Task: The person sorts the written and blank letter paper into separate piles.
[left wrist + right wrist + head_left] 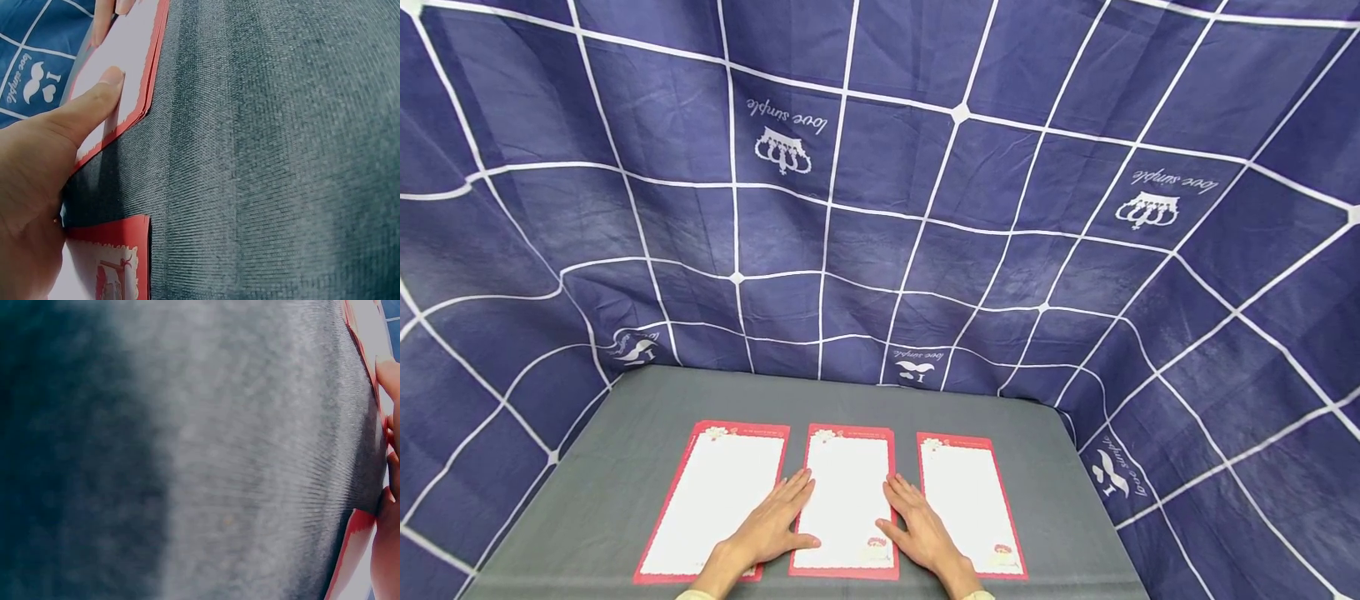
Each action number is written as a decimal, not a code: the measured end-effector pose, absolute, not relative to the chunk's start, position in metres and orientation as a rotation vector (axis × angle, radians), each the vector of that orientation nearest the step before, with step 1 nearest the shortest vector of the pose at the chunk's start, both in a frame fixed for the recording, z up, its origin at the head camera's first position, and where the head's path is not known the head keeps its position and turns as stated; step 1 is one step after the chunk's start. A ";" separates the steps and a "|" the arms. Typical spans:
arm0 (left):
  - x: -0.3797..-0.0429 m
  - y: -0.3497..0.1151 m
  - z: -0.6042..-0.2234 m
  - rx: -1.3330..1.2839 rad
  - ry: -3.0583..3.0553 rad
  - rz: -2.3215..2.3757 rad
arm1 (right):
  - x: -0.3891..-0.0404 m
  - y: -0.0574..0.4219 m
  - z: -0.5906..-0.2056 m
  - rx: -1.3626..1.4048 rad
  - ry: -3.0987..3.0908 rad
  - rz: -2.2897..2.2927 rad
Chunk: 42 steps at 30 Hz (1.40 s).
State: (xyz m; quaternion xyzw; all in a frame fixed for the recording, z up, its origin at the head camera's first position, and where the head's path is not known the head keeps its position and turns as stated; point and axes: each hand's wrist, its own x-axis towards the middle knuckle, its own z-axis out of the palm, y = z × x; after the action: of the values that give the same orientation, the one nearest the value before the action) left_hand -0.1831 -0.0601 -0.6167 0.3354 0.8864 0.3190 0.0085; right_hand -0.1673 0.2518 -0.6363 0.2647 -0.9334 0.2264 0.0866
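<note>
Three red-bordered white paper sheets with flower prints lie in a row. My left hand (775, 521) lies with its fingers extended along the left edge of the middle stack (846, 500), thumb resting over its white face. On the opposite edge my right hand (921, 525) touches with extended fingers, its thumb also reaching over the border. Several layers show at the corner of the middle stack in the left wrist view. The left sheets (715, 492) lie partly under my left hand and wrist; the right sheets (966, 500) are beside my right hand.
A grey cloth-covered table (587, 492) bears the papers. Dark blue fabric (887, 250) with white grid lines hangs behind it and along both sides. The left and right papers stand a narrow gap away from the middle stack.
</note>
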 end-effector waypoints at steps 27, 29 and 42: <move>-0.182 -0.054 -0.624 0.925 2.906 1.099 | -0.168 0.245 -0.634 0.713 -2.638 0.640; -0.182 -0.052 -0.624 0.885 2.953 1.077 | -0.168 0.244 -0.634 0.698 -2.607 0.651; -0.179 -0.037 -0.606 0.331 2.616 1.665 | -0.165 0.224 -0.619 0.011 -2.428 1.867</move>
State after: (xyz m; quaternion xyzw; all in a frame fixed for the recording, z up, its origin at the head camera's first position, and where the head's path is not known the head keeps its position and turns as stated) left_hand -0.1787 -0.0365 -0.6060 0.1062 0.8388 0.5339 0.0116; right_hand -0.1652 0.2239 -0.6191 0.0035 -0.7921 0.6091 0.0393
